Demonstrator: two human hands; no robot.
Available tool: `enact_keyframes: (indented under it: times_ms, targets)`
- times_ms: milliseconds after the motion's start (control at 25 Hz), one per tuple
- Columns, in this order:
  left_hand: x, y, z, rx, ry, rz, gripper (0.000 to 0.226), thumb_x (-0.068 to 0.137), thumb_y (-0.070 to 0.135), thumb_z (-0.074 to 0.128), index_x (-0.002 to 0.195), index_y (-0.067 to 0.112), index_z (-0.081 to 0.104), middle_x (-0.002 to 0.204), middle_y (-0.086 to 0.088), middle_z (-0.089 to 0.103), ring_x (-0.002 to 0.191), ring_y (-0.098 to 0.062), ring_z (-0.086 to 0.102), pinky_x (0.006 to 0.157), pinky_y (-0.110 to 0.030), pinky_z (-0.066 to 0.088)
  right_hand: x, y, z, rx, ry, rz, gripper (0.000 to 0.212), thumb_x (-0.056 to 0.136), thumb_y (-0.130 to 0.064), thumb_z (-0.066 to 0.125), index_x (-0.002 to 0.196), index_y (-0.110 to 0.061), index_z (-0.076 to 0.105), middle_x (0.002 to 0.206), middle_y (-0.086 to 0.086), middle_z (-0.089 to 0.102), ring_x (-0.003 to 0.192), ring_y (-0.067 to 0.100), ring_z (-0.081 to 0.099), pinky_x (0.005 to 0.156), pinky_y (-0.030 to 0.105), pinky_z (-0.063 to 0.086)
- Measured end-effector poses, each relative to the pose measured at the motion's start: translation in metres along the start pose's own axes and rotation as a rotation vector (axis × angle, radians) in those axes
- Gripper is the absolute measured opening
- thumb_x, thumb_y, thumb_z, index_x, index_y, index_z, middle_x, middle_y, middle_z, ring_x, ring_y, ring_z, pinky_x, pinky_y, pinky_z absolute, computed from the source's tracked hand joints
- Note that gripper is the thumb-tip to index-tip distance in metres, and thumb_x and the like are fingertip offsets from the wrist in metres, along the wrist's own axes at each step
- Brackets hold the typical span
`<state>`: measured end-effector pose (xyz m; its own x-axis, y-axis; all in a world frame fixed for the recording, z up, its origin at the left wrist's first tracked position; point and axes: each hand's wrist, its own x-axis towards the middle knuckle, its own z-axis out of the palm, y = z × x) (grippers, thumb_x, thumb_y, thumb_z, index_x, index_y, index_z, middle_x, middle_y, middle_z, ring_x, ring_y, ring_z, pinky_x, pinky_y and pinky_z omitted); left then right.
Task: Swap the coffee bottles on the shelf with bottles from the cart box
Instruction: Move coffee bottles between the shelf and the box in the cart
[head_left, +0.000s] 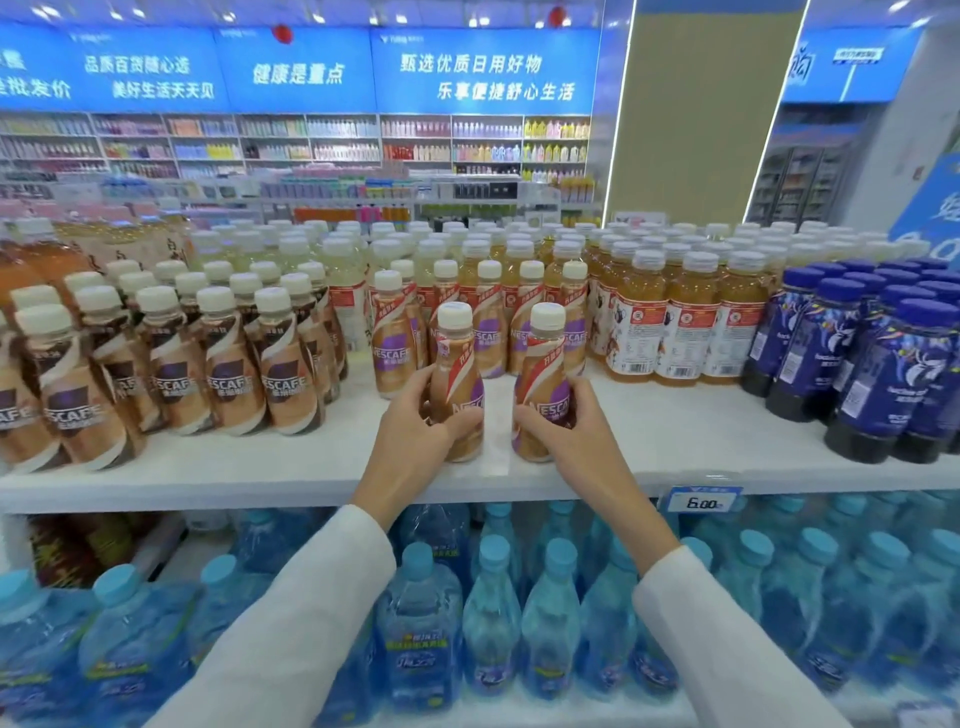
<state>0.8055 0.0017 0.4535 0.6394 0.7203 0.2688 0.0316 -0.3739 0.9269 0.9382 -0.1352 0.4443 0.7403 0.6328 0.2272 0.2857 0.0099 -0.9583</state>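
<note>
Two Nescafe coffee bottles with cream caps and purple-and-tan labels stand upright on the white shelf (675, 431) near its front edge. My left hand (415, 421) grips the left coffee bottle (457, 364) round its lower body. My right hand (566, 426) grips the right coffee bottle (545, 358) the same way. Behind them stands a row of matching purple-label coffee bottles (395, 332). The cart box is out of view.
Brown-label Nescafe bottles (228, 374) crowd the shelf's left part. Orange tea bottles (685, 322) and dark blue bottles (862, 374) stand to the right. A 6.00 price tag (701, 501) hangs on the shelf edge. Blue water bottles (493, 597) fill the shelf below.
</note>
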Motion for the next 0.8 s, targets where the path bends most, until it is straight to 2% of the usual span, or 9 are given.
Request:
enact_keyframes:
  times_ms: [80,160,280,320,400,480,560,720,800]
  targets:
    - [-0.004,-0.003,0.002,0.049,0.059,0.005,0.078,0.073,0.041,0.088,0.138,0.027,0.047,0.13,0.013,0.057,0.116,-0.008,0.058,0.097,-0.029,0.052,-0.003,0.004,-0.001,-0.087,0.035,-0.03,0.078,0.073,-0.044,0.084,0.138,-0.03,0.043,0.126,-0.015,0.058,0.115,0.004,0.057,0.083,0.014,0.045]
    - [-0.008,-0.003,0.005,0.152,0.139,0.027,0.087,0.061,0.049,0.093,0.131,0.028,0.047,0.124,0.012,0.053,0.108,-0.007,0.057,0.084,-0.019,0.05,-0.004,0.006,-0.003,-0.198,0.101,-0.067,0.086,0.067,-0.047,0.088,0.139,-0.031,0.042,0.126,-0.015,0.056,0.113,0.005,0.056,0.083,0.013,0.044]
    - [-0.006,-0.002,0.007,0.13,0.119,-0.033,0.075,0.067,0.037,0.093,0.124,0.028,0.045,0.118,0.011,0.056,0.1,-0.008,0.06,0.073,-0.01,0.045,-0.003,0.006,0.001,-0.262,0.13,-0.069,0.077,0.066,-0.045,0.09,0.129,-0.03,0.05,0.118,-0.013,0.061,0.105,0.006,0.061,0.08,0.016,0.049]
    - [-0.003,-0.003,0.004,0.067,0.077,-0.055,0.07,0.07,0.029,0.092,0.123,0.027,0.046,0.119,0.01,0.059,0.099,-0.007,0.062,0.073,-0.011,0.047,-0.002,0.005,0.004,-0.304,0.161,-0.074,0.075,0.063,-0.049,0.09,0.125,-0.03,0.051,0.115,-0.012,0.061,0.102,0.006,0.06,0.081,0.019,0.05]
    - [0.005,-0.008,-0.004,-0.035,-0.01,-0.084,0.065,0.076,0.015,0.087,0.126,0.025,0.047,0.127,0.004,0.063,0.108,-0.009,0.064,0.086,-0.021,0.053,0.003,0.004,0.012,-0.392,0.191,-0.074,0.078,0.058,-0.057,0.089,0.119,-0.029,0.049,0.113,-0.009,0.054,0.101,0.009,0.057,0.085,0.027,0.053]
    - [0.007,-0.01,-0.008,-0.028,-0.076,-0.085,0.063,0.082,0.011,0.082,0.132,0.024,0.047,0.133,0.0,0.062,0.118,-0.015,0.061,0.098,-0.029,0.051,0.006,0.005,0.015,-0.385,0.128,-0.048,0.083,0.057,-0.062,0.087,0.121,-0.027,0.048,0.115,-0.007,0.051,0.104,0.01,0.056,0.089,0.031,0.055]
    - [0.005,-0.012,-0.007,0.008,-0.064,-0.076,0.065,0.083,0.015,0.082,0.137,0.024,0.046,0.132,0.003,0.061,0.117,-0.014,0.06,0.096,-0.027,0.049,0.005,0.007,0.01,-0.247,0.084,-0.029,0.08,0.06,-0.053,0.09,0.125,-0.028,0.05,0.12,-0.008,0.056,0.105,0.006,0.059,0.088,0.028,0.056]
    - [0.0,-0.011,0.005,0.109,0.112,0.008,0.073,0.07,0.031,0.091,0.132,0.025,0.054,0.117,0.011,0.062,0.101,-0.008,0.063,0.075,-0.013,0.048,-0.002,0.01,0.007,-0.169,0.149,-0.066,0.063,0.065,-0.033,0.092,0.119,-0.03,0.058,0.11,-0.014,0.067,0.097,0.001,0.064,0.082,0.021,0.055]
    - [0.001,-0.012,0.014,0.158,0.185,0.041,0.07,0.071,0.031,0.09,0.132,0.023,0.056,0.116,0.009,0.062,0.1,-0.009,0.063,0.077,-0.013,0.046,0.005,0.009,0.016,-0.172,0.144,-0.092,0.059,0.066,-0.032,0.092,0.116,-0.03,0.06,0.108,-0.015,0.067,0.096,0.0,0.064,0.081,0.018,0.054]
